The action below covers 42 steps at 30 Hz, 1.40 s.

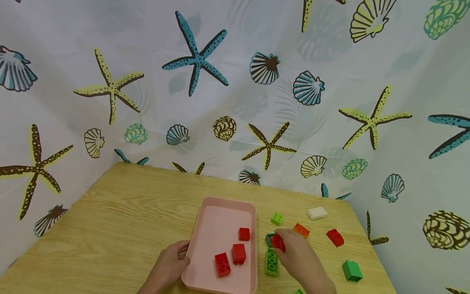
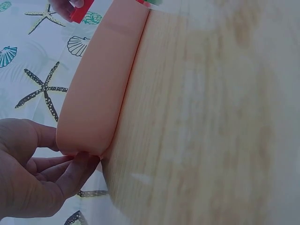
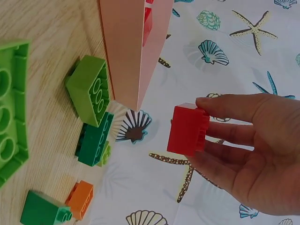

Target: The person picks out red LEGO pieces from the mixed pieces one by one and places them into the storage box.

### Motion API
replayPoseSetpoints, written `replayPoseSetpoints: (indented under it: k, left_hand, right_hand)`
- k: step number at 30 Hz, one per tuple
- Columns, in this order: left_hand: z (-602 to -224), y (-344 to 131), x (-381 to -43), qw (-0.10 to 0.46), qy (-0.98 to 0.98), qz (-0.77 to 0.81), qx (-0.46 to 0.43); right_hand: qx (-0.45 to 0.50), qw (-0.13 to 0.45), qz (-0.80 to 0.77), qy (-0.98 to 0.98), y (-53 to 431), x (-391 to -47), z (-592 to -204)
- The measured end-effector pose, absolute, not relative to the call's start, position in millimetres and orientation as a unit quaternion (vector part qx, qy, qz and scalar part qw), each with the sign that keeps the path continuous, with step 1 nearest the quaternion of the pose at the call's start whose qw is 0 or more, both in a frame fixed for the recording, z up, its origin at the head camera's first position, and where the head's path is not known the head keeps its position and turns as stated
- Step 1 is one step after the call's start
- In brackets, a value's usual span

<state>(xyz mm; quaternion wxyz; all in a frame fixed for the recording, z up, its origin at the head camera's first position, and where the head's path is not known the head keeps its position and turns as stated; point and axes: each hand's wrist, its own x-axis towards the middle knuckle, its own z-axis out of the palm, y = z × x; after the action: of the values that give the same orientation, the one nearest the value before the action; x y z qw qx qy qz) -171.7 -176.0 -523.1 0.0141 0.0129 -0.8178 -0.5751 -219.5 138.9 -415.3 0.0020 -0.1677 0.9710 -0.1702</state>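
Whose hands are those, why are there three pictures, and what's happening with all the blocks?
They're a person's bare left hand and right hand, not a robot's. A camera on the head took the wide picture; one on each wrist took the closer two. On the wooden table is a pink tray with three red bricks inside. Beside it lie green bricks, an orange brick and a white brick. The left hand's grip holds the tray; the right hand's grip pinches another red toy brick.

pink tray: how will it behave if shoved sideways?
The pink tray will likely slide rather than tip: broad base, low walls. Probably stiff; the walls show no visible buckling. The three red toy bricks inside sit apart, so they may shift.
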Motion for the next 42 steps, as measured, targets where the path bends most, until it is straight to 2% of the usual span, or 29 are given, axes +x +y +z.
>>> replayPoseSetpoints:
  k: [25,42]
  left_hand:
    - [-519.8,-174.8,-170.6,0.009,-0.813,-0.583,0.008]
    - [-520.5,-175.0,-170.8,0.017,-0.812,-0.583,0.011]
  right_hand:
    - [-0.186,0.033,-0.198,0.962,92.5,-223.9,-420.0]
    - [-0.269,-0.009,-0.187,0.945,64.5,-220.4,-417.3]
